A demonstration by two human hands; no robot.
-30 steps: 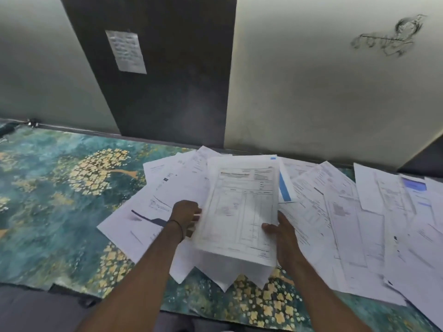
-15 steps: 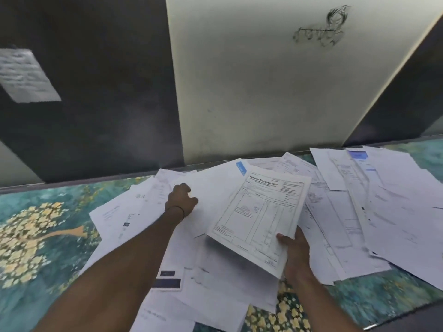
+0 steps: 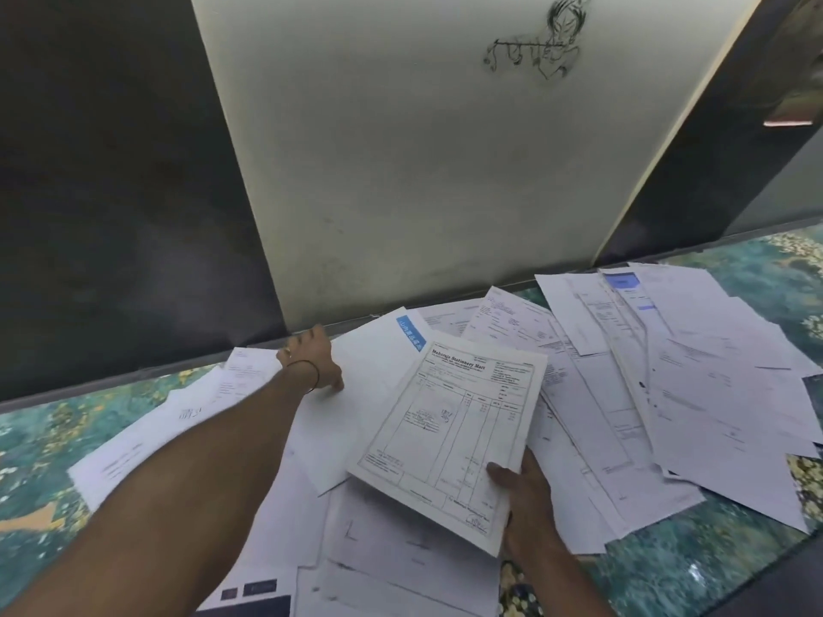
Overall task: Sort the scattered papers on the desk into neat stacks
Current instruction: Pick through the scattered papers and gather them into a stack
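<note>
1. Head view, right hand [image 3: 527, 496]: thumb on top and fingers beneath, pinching the near right corner of the invoice bundle [image 3: 450, 438], which is raised at a tilt above the litter.
2. Risk, right hand: a one-corner grip on several sheets. The lower leaves may fan out or slide free, undoing the squared edges.
3. Left hand [image 3: 311, 362]: reaches to the far edge of the desk [image 3: 735, 572], fingers bent down onto a blue-tabbed sheet [image 3: 369, 394]. Cannot tell whether it pinches the sheet or only presses on it.
4. Risk, left hand: the forearm lies across other sheets, so dragging it back could sweep them askew or crease them. A sheet could also be pushed against the wall panel [image 3: 423, 171] and buckle.
5. Invoice bundle: white, printed form with ruled table and bold heading uppermost. Edges fairly flush, thin, flexible.
6. Loose papers [image 3: 712, 394]: overlapping at all angles over the middle and right of the desk, unsorted. No finished stack is visible.
</note>
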